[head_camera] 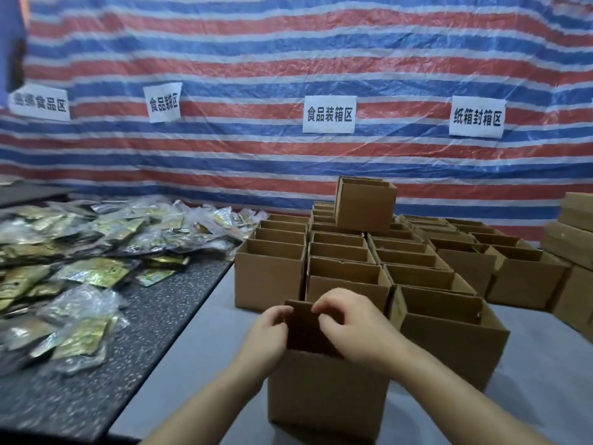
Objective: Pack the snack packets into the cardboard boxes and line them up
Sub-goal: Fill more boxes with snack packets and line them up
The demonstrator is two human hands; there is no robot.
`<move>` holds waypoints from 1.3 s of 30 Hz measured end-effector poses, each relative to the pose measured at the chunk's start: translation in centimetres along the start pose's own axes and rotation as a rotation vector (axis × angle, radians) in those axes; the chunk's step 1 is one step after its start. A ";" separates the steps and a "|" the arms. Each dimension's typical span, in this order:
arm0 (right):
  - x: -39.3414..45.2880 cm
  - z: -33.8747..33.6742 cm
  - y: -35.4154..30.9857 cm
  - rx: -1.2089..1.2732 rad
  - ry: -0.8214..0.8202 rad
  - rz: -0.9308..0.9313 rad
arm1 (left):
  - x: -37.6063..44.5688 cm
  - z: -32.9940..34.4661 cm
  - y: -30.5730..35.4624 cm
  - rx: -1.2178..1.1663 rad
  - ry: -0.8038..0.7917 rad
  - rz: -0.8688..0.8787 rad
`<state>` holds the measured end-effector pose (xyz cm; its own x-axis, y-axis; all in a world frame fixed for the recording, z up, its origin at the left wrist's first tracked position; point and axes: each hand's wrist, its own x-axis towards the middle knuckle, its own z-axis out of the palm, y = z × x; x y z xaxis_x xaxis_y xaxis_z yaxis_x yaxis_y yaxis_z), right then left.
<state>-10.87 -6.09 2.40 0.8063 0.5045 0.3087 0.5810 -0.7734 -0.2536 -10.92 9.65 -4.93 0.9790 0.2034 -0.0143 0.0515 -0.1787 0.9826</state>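
Observation:
A small open cardboard box (324,393) stands on the grey table right in front of me. My left hand (268,335) grips its left rim, fingers curled over the edge. My right hand (349,322) holds the upper rim, with curled fingers over the box's opening. I cannot see inside the box. A big loose heap of shiny green-gold snack packets (80,252) lies on the dark speckled table to the left.
Several rows of open empty boxes (343,252) fill the table behind, one box (365,203) stacked on top. A larger open box (449,329) stands just right. More boxes (571,232) are piled at the far right. A striped tarp with paper signs hangs behind.

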 end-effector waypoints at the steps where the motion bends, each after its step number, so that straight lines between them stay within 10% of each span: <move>1: -0.2 0.9 1.5 0.090 -0.026 0.190 | 0.3 -0.1 0.1 -0.001 0.005 0.007; 39: 5.2 1.6 4.2 -0.191 -0.199 0.255 | 4.7 -2.4 0.6 0.132 0.069 0.391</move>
<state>-4.04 -6.11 1.50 0.9392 0.3365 0.0687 0.3425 -0.9321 -0.1179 -6.74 12.81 -3.96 0.9144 0.1588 0.3723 -0.2926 -0.3760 0.8792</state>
